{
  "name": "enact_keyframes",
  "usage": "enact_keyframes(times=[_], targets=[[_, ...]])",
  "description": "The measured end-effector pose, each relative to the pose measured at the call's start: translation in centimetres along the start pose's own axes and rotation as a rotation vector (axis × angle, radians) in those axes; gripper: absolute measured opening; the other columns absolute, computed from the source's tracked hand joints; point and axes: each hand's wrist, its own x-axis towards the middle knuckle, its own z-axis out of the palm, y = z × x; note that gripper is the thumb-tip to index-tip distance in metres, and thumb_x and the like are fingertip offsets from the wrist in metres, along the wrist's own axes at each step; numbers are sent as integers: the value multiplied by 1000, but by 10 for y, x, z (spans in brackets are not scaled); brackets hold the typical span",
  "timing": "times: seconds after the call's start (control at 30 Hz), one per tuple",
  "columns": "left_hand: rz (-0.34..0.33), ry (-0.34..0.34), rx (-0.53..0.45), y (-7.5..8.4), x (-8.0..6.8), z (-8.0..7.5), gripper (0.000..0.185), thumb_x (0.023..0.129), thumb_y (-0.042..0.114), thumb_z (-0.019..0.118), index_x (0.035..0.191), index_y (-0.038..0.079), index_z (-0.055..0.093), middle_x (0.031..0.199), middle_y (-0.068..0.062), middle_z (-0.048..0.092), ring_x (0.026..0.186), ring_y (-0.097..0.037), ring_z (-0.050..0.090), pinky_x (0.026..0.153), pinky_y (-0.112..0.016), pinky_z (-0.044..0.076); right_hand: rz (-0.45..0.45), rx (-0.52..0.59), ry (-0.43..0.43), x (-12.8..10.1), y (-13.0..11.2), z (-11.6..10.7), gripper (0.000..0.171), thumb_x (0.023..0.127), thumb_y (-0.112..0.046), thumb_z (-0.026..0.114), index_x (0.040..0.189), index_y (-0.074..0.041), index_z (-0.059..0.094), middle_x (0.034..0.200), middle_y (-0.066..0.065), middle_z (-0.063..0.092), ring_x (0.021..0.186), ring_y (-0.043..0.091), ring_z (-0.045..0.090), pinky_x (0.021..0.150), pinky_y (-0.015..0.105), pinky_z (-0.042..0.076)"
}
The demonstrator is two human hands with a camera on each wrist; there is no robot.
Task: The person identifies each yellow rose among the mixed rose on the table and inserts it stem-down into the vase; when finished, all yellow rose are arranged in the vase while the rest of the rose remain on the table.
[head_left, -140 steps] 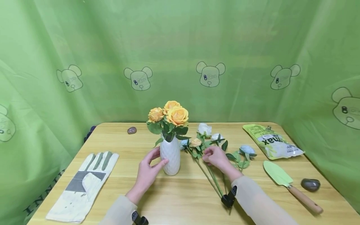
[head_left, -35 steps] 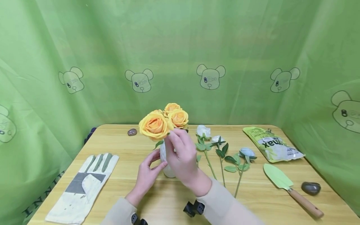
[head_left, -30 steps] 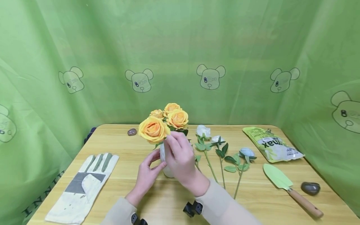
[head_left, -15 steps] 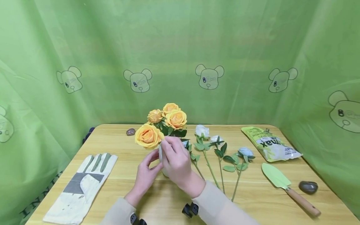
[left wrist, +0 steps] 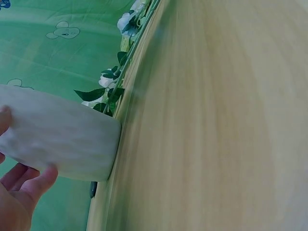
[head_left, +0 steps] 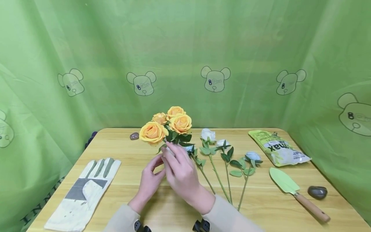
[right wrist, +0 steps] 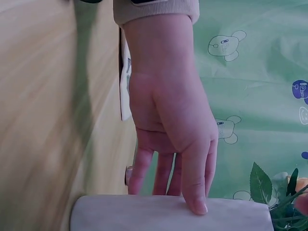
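My left hand (head_left: 151, 175) holds the white textured vase (left wrist: 62, 139) from its left side, fingers and thumb round its body. The vase stands upright on the table, mostly hidden behind the hands in the head view. At its mouth, my right hand (head_left: 184, 170) pinches the stem just below the front yellow rose (head_left: 153, 132); a fingertip (right wrist: 302, 204) shows beside the greenery in the right wrist view. Three more yellow roses (head_left: 181, 123) rise from the vase behind it, with dark green leaves (head_left: 184, 138).
Right of the vase lie white roses (head_left: 208, 134) and blue roses (head_left: 253, 156) with long stems. Further right are a yellow-green bag (head_left: 279, 147), a trowel (head_left: 285, 180) and a dark stone (head_left: 317, 192). At left lie a work glove (head_left: 84, 195) and a brown stone (head_left: 134, 136).
The right hand has gone from the loose flowers to the vase mouth with a yellow rose. Over the last second the rose shifted left, sank, then rose slightly. The left hand stays on the vase.
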Motion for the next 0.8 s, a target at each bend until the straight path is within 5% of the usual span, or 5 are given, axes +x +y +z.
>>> enact_keyframes(times=[0.23,0.57,0.8], targets=[[-20,7,-18,-4,2,-1,46,82,5,71,125,10,57,118,-11,60,107,-26,57,83,-31,53,21,-36,-49,-10,-1,-5,17,83,-2,61,98,5,66,101,19,64,93,32,61,88,38,52],[-44,-22,-15,29,-1,-3,45,82,5,70,125,1,55,116,-18,60,108,-32,55,85,-33,53,58,-39,-121,-37,9,-23,15,85,-7,61,95,2,68,96,16,65,87,28,62,81,33,55],[-91,-78,21,20,0,-9,51,82,9,72,128,3,52,119,-18,58,107,-35,56,85,-37,54,27,-1,-196,-60,33,-44,17,85,-8,61,98,1,67,98,16,65,87,29,62,80,34,55]])
